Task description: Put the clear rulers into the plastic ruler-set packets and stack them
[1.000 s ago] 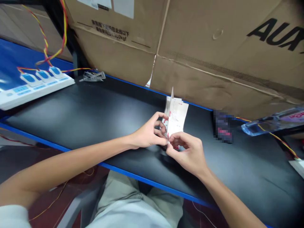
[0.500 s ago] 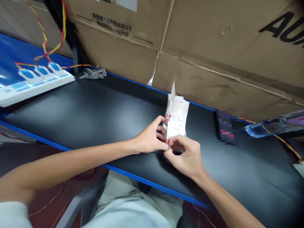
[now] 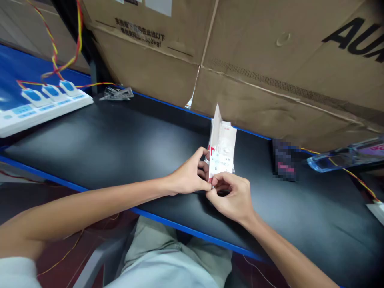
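My left hand (image 3: pixel 195 172) is curled round the left edge of a white printed packet (image 3: pixel 222 154), its thumb at the lower end. The thumb and forefinger of my right hand (image 3: pixel 232 194) pinch that same lower end, so the two thumbs almost meet. Red marks and small print show on the packet's face. It looks made of several thin layers with clear film about them, and one pale flap (image 3: pixel 216 120) stands up at the far end. What lies between my right fingertips is too small to make out.
A white power strip (image 3: pixel 48 108) with several plugs is at the left, clear plastic pieces (image 3: pixel 117 94) near it. Cardboard boxes (image 3: pixel 255 60) line the back of the black tabletop (image 3: pixel 126 140). A blurred-out dark object (image 3: pixel 283 160) and a clear bottle (image 3: pixel 339 156) lie at the right.
The view has shifted slightly. More of the packet's printed face shows above my right hand. Both hands keep the same grip at the lower end.
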Action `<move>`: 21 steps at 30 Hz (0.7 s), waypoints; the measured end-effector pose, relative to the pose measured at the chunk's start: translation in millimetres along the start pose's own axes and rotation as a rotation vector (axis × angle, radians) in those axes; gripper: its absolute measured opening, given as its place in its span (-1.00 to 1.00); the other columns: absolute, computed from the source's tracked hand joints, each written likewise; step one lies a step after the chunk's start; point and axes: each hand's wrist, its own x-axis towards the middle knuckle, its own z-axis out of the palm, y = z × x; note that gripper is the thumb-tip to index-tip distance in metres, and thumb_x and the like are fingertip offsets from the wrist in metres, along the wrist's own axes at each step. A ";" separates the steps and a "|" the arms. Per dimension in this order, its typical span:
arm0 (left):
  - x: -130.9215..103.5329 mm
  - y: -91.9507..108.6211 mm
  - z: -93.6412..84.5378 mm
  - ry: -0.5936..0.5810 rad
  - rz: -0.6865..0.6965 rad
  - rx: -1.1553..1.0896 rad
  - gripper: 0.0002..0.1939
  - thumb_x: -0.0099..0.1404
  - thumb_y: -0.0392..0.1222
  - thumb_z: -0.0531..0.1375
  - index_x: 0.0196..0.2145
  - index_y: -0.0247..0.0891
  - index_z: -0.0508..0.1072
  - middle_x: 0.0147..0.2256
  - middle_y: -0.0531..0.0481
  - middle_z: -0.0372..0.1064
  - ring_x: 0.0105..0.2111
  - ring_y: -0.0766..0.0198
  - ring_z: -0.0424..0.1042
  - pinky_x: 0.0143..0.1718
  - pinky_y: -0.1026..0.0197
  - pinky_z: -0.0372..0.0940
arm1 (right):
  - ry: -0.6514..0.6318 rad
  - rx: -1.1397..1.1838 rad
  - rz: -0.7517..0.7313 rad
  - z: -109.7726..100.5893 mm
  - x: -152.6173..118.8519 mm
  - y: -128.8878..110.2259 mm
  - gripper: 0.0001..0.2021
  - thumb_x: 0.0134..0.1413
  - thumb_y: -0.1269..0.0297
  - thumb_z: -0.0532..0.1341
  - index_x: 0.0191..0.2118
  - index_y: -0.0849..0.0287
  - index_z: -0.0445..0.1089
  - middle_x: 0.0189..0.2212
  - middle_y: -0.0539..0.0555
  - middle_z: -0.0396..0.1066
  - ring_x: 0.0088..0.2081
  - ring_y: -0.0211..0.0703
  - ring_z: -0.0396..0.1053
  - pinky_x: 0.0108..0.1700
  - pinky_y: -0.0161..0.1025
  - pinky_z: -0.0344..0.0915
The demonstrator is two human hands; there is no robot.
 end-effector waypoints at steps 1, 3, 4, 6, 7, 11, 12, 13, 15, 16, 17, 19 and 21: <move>-0.1 -0.3 -0.1 -0.002 -0.001 -0.001 -0.30 -0.05 -0.51 0.39 -0.04 -0.13 0.16 -0.34 0.16 0.39 -0.21 0.15 0.55 -0.16 0.08 0.42 | 0.000 -0.001 -0.002 0.1 0.0 0.2 -0.87 -0.17 0.49 0.27 -0.45 0.12 0.38 -0.56 -0.08 0.46 -0.59 -0.26 0.45 -0.51 -0.34 0.41; -0.2 -1.3 -0.3 -0.006 0.007 -0.005 -0.29 -0.04 -0.51 0.39 -0.04 -0.13 0.15 -0.33 0.15 0.40 -0.19 0.15 0.55 -0.13 0.06 0.42 | -0.001 -0.003 -0.006 0.1 -0.1 0.6 -0.87 -0.18 0.49 0.27 -0.46 0.12 0.37 -0.56 -0.09 0.45 -0.60 -0.27 0.44 -0.52 -0.35 0.39; -0.2 -1.8 -0.3 -0.010 0.012 -0.007 -0.29 -0.04 -0.51 0.39 -0.03 -0.13 0.15 -0.32 0.15 0.40 -0.18 0.14 0.55 -0.11 0.05 0.42 | 0.000 -0.005 -0.007 0.1 -0.1 0.9 -0.86 -0.18 0.50 0.26 -0.46 0.12 0.37 -0.57 -0.09 0.45 -0.60 -0.27 0.43 -0.52 -0.35 0.38; 0.0 -2.7 -0.4 -0.012 0.015 -0.011 -0.28 -0.03 -0.52 0.39 -0.02 -0.13 0.15 -0.32 0.15 0.40 -0.15 0.13 0.55 -0.08 0.03 0.42 | 0.002 -0.005 -0.011 0.4 -0.3 1.5 -0.86 -0.18 0.50 0.26 -0.45 0.12 0.37 -0.56 -0.09 0.45 -0.59 -0.26 0.43 -0.52 -0.34 0.38; 0.0 -2.6 -0.7 -0.016 0.013 -0.012 -0.28 -0.03 -0.52 0.39 -0.02 -0.13 0.15 -0.32 0.15 0.39 -0.13 0.11 0.55 -0.07 0.02 0.42 | 0.001 -0.005 -0.015 0.6 -0.4 1.6 -0.86 -0.18 0.50 0.26 -0.45 0.11 0.37 -0.56 -0.09 0.45 -0.59 -0.27 0.43 -0.52 -0.34 0.37; 0.7 2.3 -5.5 -0.059 -0.008 -0.004 -0.30 0.00 -0.51 0.39 -0.01 -0.14 0.17 -0.28 0.11 0.41 -0.08 0.08 0.55 -0.04 0.00 0.41 | -0.001 0.002 -0.047 0.5 0.7 0.6 -0.85 -0.16 0.51 0.25 -0.44 0.11 0.35 -0.55 -0.09 0.42 -0.58 -0.28 0.40 -0.51 -0.34 0.36; 0.9 4.8 -7.8 -0.077 -0.019 -0.006 -0.31 0.02 -0.50 0.39 0.00 -0.14 0.17 -0.25 0.08 0.43 -0.08 0.08 0.55 -0.04 -0.01 0.41 | 0.001 0.001 -0.061 -0.2 1.3 -0.2 -0.84 -0.15 0.51 0.25 -0.42 0.11 0.35 -0.54 -0.09 0.42 -0.57 -0.28 0.39 -0.50 -0.33 0.35; 1.1 7.9 -10.3 -0.095 -0.031 -0.014 -0.31 0.03 -0.49 0.39 0.01 -0.14 0.17 -0.22 0.05 0.45 -0.09 0.09 0.55 -0.04 0.00 0.41 | 0.006 -0.003 -0.076 -1.1 2.1 -1.0 -0.84 -0.14 0.52 0.24 -0.41 0.11 0.35 -0.52 -0.08 0.41 -0.56 -0.29 0.37 -0.49 -0.33 0.35; 1.3 14.9 -15.5 -0.136 -0.052 -0.038 -0.31 0.05 -0.47 0.40 0.02 -0.13 0.16 -0.16 0.01 0.47 -0.12 0.14 0.56 -0.06 0.03 0.42 | 0.024 -0.015 -0.113 -3.8 3.5 -2.6 -0.83 -0.12 0.53 0.24 -0.40 0.10 0.35 -0.50 -0.08 0.40 -0.55 -0.30 0.32 -0.48 -0.32 0.31; 1.4 18.6 -17.7 -0.157 -0.062 -0.050 -0.30 0.06 -0.45 0.41 0.03 -0.13 0.16 -0.14 0.00 0.48 -0.13 0.17 0.56 -0.06 0.05 0.42 | 0.033 -0.022 -0.133 -5.2 4.0 -3.2 -0.83 -0.11 0.54 0.23 -0.39 0.10 0.35 -0.49 -0.07 0.38 -0.54 -0.30 0.29 -0.47 -0.31 0.29; 1.5 22.3 -19.5 -0.172 -0.073 -0.062 -0.31 0.08 -0.43 0.41 0.04 -0.12 0.17 -0.12 -0.01 0.48 -0.15 0.19 0.56 -0.06 0.06 0.43 | 0.040 -0.027 -0.153 -6.5 4.4 -3.6 -0.82 -0.10 0.54 0.23 -0.39 0.10 0.34 -0.48 -0.07 0.37 -0.53 -0.30 0.27 -0.46 -0.30 0.28; 1.8 28.9 -21.6 -0.163 -0.101 -0.080 -0.37 0.14 -0.34 0.41 0.05 -0.11 0.18 -0.10 -0.01 0.48 -0.15 0.21 0.58 -0.03 0.04 0.44 | 0.039 -0.028 -0.193 -8.3 4.5 -4.4 -0.82 -0.07 0.55 0.22 -0.38 0.10 0.35 -0.46 -0.05 0.36 -0.49 -0.28 0.27 -0.44 -0.28 0.27; 2.4 33.6 -21.8 -0.089 -0.120 -0.074 -0.46 0.22 -0.25 0.38 0.03 -0.12 0.19 -0.08 -0.02 0.48 -0.16 0.20 0.58 -0.03 0.00 0.47 | 0.017 -0.015 -0.233 -9.0 4.2 -5.1 -0.81 -0.03 0.56 0.21 -0.35 0.09 0.37 -0.41 -0.02 0.40 -0.44 -0.25 0.32 -0.41 -0.28 0.31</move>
